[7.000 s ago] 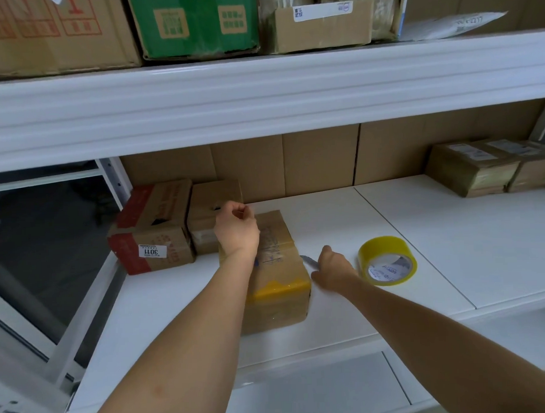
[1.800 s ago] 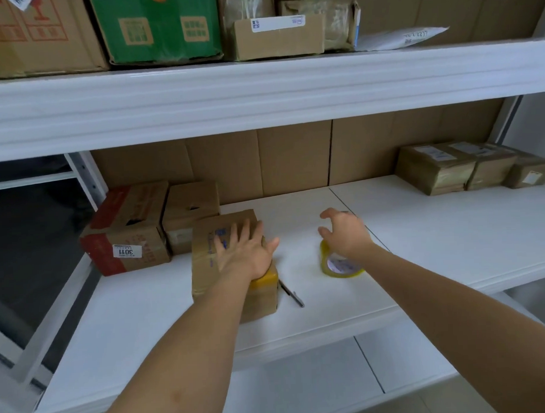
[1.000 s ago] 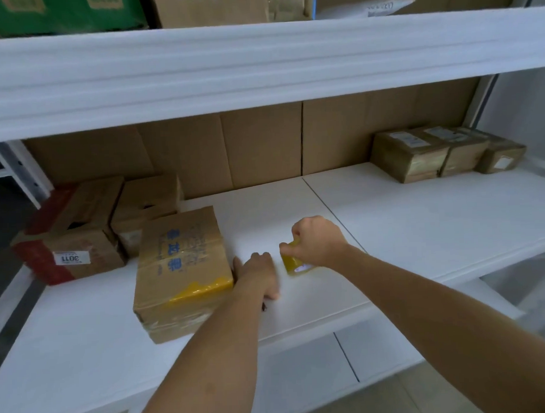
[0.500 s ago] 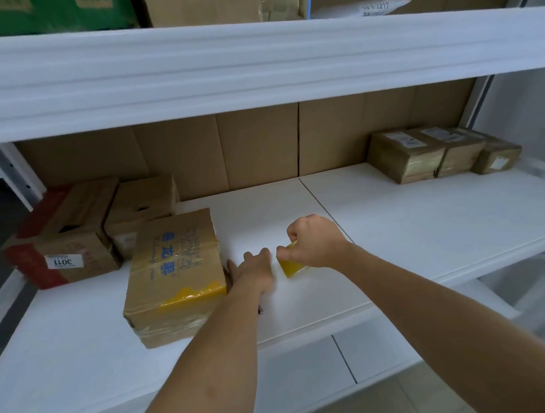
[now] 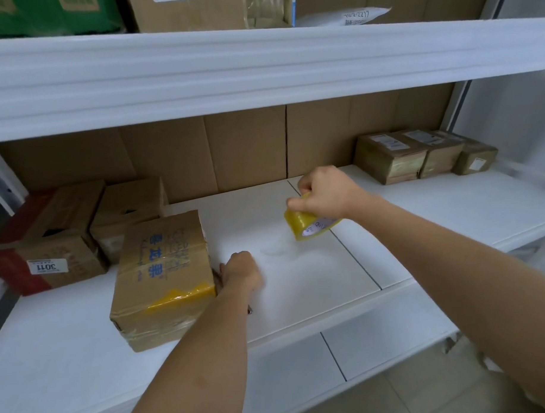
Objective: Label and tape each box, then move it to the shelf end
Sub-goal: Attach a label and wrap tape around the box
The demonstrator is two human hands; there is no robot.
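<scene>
My right hand (image 5: 326,189) is clamped round the yellow tape roll (image 5: 309,226), lifted clear of the shelf (image 5: 298,276) and tilted, well right of the box (image 5: 164,278). My left hand (image 5: 241,269) is down on the shelf just beside the box's right side, fingers curled; something thin and dark pokes out under the wrist — a pen, I think — but I cannot tell whether I am gripping it or only resting over it. The two hands are well apart.

The box lies flat toward the left of the shelf, blue printing on top and a yellow tape band across its near end, next to two other cartons (image 5: 80,225) by the back wall. Three wrapped parcels (image 5: 417,155) sit at the far right end, which I take as the destination.

I judge the step in hand to be taping. To do it well I would first free the tape's loose end with the left thumb, since I cannot see it from here. Then I would bring the roll over the top seam, anchor the end on the near face, and pull straight along the seam while my left palm pins the box — otherwise a light carton will slide with the pull.
</scene>
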